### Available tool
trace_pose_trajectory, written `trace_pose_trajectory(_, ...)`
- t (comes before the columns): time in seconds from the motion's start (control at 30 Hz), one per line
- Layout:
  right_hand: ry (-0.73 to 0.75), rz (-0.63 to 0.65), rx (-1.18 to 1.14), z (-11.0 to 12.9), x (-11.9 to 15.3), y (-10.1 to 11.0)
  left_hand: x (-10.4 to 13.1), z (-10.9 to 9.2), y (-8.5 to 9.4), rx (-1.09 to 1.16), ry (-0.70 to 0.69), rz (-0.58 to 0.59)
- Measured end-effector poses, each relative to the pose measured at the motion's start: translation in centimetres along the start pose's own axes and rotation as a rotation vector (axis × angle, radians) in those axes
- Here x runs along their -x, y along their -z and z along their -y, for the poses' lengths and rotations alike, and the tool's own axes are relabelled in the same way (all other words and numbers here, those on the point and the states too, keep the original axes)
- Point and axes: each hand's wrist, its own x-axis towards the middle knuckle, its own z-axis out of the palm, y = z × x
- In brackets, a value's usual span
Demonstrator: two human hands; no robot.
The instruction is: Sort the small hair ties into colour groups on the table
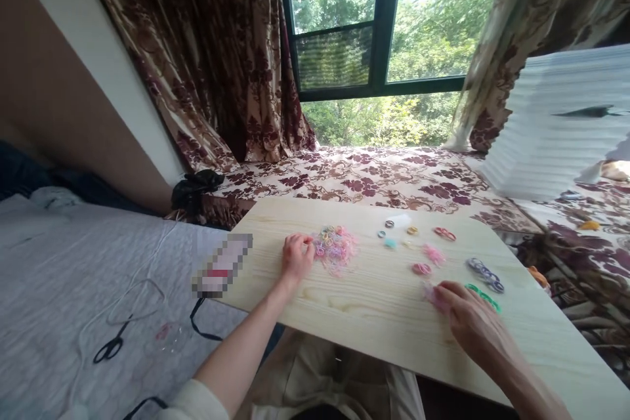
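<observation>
A mixed heap of small pastel elastic hair bands [337, 251] lies left of the table's middle. My left hand [296, 256] rests at the heap's left edge with its fingers curled in; whatever may be between them is hidden. Further right and closer to me, my right hand [465, 308] has its fingers pinched together at a small bunch of pale pink hair bands [431, 293], slightly blurred. Sorted by colour around it lie a pink group [422, 269], a bright pink group [434, 254], green bands [485, 298] and purple-grey bands [485, 275].
Red bands [445, 233], yellow bands [412, 230] and a turquoise bunch [390, 244] lie towards the back of the wooden table [364, 315]. A blurred-out object [224, 266] sits at its left edge. Scissors [111, 346] and a white cable lie on the bed [44, 275].
</observation>
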Motion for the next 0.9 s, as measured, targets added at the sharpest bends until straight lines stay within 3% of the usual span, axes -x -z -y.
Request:
trace_pose_trajectory(0.13, 0.016, -0.127, -0.073, 0.5, -0.2, 1.3, -0.3, -0.2, -0.1, -0.004, 0.036, 0.002)
trace_pose_trajectory(0.27, 0.049, -0.172, -0.356, 4.8, -1.9, 0.8, -0.3, -0.3, -0.1, -0.009, 0.07, -0.005)
trace_pose_trajectory(0.37, 0.005, -0.045, -0.654, 9.1, -2.9, -1.0, -0.3, -0.5, -0.1, -0.009, 0.094, -0.014)
trace_pose_trajectory(0.47, -0.041, -0.001, -0.754, 11.6, -3.0, -2.5, -0.3, -0.6, -0.2, -0.003, 0.106, -0.009)
trace_pose_trajectory(0.9, -0.269, -0.043, -0.833, 11.3, -1.8, -3.4, 0.2, -0.1, -0.1, 0.144, 0.154, -0.041)
